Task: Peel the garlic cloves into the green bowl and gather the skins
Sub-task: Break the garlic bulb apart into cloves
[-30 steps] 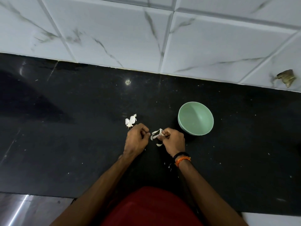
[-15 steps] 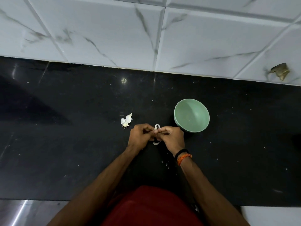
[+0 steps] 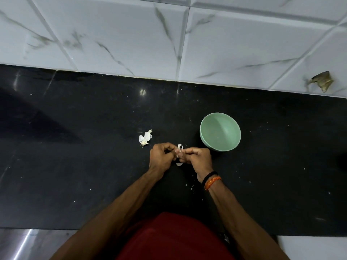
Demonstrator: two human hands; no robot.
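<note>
- Your left hand (image 3: 162,156) and right hand (image 3: 195,156) have closed the gap that stood between them a second ago; the fingertips now meet over the black stone counter (image 3: 75,166), just near-left of the pale green round bowl (image 3: 220,131).
- The papery white garlic skin (image 3: 180,147), which a second ago hung spread between your hands, now shows only as a small curl sticking up where the fingers meet.
- Both sets of fingers are curled tight and pinched on that small piece. Whether a clove sits inside the skin I cannot tell; your fingers hide it.
- A second white skin fragment (image 3: 179,164) lies on the counter just beneath your hands, and a small heap of white garlic scraps with a root end (image 3: 145,137) rests to the left, where it was before.
- The bowl looks empty, so you are early in the task: no clove has gone in.
- Tiny flakes (image 3: 191,185) are scattered beside your right wrist; gathering will have to reach those too.
</note>
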